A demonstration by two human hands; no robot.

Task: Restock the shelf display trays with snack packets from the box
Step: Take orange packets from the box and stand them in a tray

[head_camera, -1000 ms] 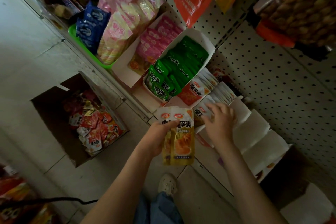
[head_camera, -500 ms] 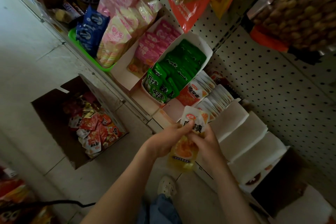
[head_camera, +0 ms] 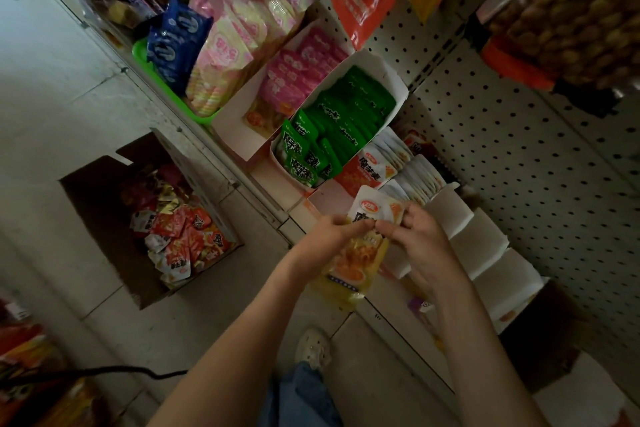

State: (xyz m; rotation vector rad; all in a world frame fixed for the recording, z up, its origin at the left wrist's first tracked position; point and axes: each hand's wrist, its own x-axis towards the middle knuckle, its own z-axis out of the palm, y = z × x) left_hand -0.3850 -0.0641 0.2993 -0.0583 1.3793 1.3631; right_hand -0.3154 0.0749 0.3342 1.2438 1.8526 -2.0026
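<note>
Both left hand (head_camera: 330,234) and right hand (head_camera: 417,239) pinch seemingly stacked packets (head_camera: 351,263).

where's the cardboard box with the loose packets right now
In the head view the cardboard box sits open on the floor, left of centre, down-left of the tray of green packets and left of the left hand.

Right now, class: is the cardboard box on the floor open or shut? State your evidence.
Open. The cardboard box has its top flaps spread apart, and loose red and orange snack packets show inside it.
</note>
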